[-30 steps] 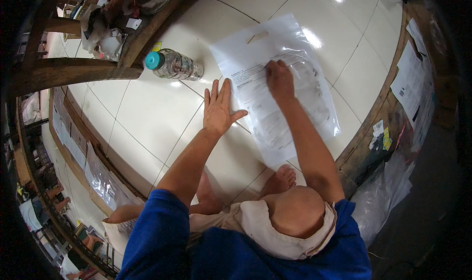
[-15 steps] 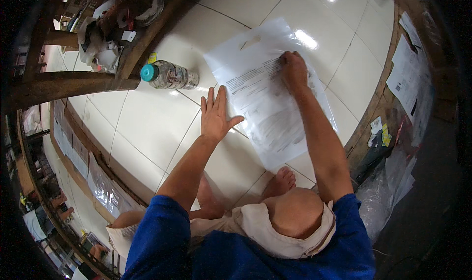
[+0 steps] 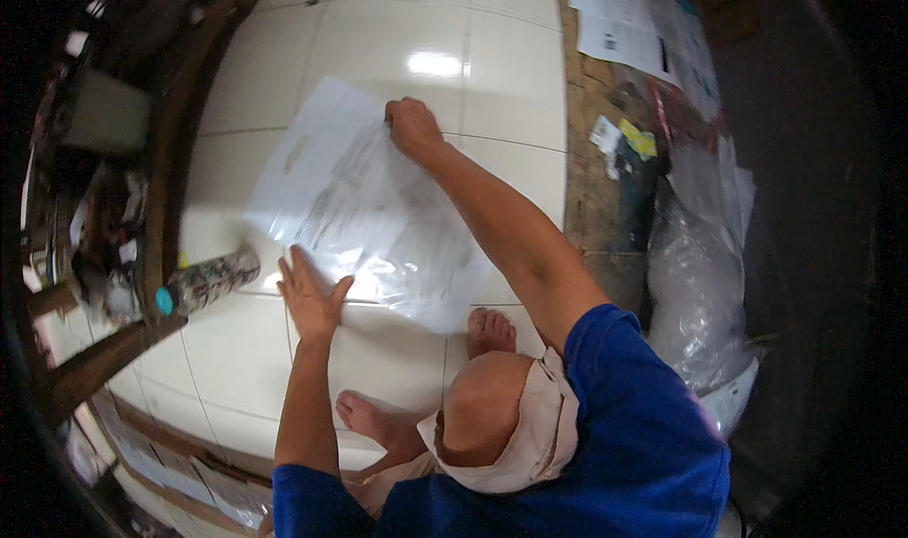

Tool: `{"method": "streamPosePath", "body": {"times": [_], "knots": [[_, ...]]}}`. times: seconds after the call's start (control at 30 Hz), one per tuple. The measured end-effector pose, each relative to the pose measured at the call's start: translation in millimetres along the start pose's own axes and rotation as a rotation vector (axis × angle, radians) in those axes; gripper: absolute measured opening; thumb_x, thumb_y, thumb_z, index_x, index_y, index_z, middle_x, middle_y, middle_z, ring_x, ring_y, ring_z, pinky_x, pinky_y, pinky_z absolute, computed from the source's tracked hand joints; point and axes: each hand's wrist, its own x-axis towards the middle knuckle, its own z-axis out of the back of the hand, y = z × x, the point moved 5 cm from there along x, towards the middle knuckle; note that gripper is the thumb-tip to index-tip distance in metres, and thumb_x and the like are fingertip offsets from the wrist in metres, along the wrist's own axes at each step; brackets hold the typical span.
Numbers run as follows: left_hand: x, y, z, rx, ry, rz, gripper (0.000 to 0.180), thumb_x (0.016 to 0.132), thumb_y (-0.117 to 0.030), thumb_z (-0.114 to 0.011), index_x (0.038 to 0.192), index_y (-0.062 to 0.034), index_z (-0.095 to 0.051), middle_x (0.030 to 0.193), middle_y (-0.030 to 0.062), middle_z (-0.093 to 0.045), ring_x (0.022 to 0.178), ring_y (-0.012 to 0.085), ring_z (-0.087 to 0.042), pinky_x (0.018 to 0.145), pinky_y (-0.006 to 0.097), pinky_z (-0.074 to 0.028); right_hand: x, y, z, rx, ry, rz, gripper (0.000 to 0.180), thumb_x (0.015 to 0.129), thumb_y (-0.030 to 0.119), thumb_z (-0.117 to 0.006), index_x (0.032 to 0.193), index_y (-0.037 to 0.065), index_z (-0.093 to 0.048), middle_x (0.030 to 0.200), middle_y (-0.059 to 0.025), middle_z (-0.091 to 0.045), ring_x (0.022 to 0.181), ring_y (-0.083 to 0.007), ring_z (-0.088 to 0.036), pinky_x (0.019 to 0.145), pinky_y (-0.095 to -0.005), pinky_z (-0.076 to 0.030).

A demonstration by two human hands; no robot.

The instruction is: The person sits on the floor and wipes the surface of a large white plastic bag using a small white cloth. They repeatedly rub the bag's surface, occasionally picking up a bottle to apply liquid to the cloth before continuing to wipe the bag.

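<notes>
Left hand (image 3: 310, 303) lay spread at the near edge of the plastic bag (image 3: 378, 218), well apart from the right hand (image 3: 413, 128), curled at the far edge, its grip unclear. Between them, the bag looked light, limp and slippery, best held by the handle slot (image 3: 297, 154) ahead of the left hand

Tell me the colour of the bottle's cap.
The cap is turquoise; the head view shows it.

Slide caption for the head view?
Curled right hand and spread left hand at opposite edges of a plastic bag on floor tiles, bottle nearby.
</notes>
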Motion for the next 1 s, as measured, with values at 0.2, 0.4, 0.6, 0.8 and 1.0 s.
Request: {"method": "streamPosePath", "body": {"times": [0.2, 0.4, 0.6, 0.8, 1.0], "knots": [[-2.3, 8.9, 6.8, 0.046, 0.020, 0.003, 0.106, 0.075, -0.041, -0.080, 0.151, 0.0026, -0.020, 0.154, 0.0215, -0.029, 0.145, 0.0437, -0.018, 0.115, 0.061, -0.018, -120.3, -45.9, 54.2, 1.305, 0.097, -0.533, 0.022, 0.092, 0.017, -0.066, 0.109, 0.004, -0.063, 0.090, -0.0024, -0.063, 0.079, -0.0101, -0.057, 0.070, -0.0259, -0.048], [5.3, 11.9, 10.7, -0.025, 0.084, -0.089, 0.096, 0.080, -0.036, -0.077, 0.149, 0.0049, -0.024, 0.153, 0.0250, -0.029, 0.143, 0.0443, -0.021, 0.115, 0.054, -0.023, -228.7, -168.7, 145.3, 1.571, -0.264, -0.570, 0.015, 0.097, 0.013, -0.060, 0.111, 0.007, -0.061, 0.096, -0.0015, -0.066, 0.084, -0.0100, -0.063, 0.073, -0.0255, -0.053], [-3.1, 11.1, 26.5, -0.246, 0.015, -0.182, 0.078, 0.087, -0.024, -0.070, 0.146, 0.0068, -0.029, 0.151, 0.0280, -0.030, 0.141, 0.0418, -0.030, 0.115, 0.044, -0.027, -288.0, -228.7, 181.1, 1.449, -0.444, -0.682, 0.017, 0.094, 0.010, -0.062, 0.111, 0.007, -0.060, 0.091, 0.0005, -0.063, 0.079, -0.0095, -0.059, 0.070, -0.0240, -0.049], [-10.8, 9.9, 31.0, -0.118, -0.060, -0.258, 0.067, 0.092, -0.024, -0.062, 0.146, 0.0040, -0.033, 0.153, 0.0265, -0.028, 0.141, 0.0414, -0.028, 0.115, 0.047, -0.026, -294.3, -296.4, 207.3, 1.233, -0.569, -0.801, 0.024, 0.094, 0.013, -0.061, 0.118, 0.008, -0.058, 0.096, -0.0018, -0.064, 0.081, -0.0110, -0.062, 0.070, -0.0262, -0.051], [-15.8, -4.0, 38.0, -0.102, -0.109, -0.244, 0.062, 0.094, -0.026, -0.060, 0.144, 0.0018, -0.036, 0.153, 0.0249, -0.029, 0.140, 0.0406, -0.029, 0.115, 0.049, -0.026, -286.7, -354.2, 240.3, 0.091, -0.848, -0.782, 0.029, 0.086, 0.019, -0.065, 0.110, 0.004, -0.067, 0.101, -0.0166, -0.069, 0.093, -0.0341, -0.066, 0.085, -0.0434, -0.051]]}}
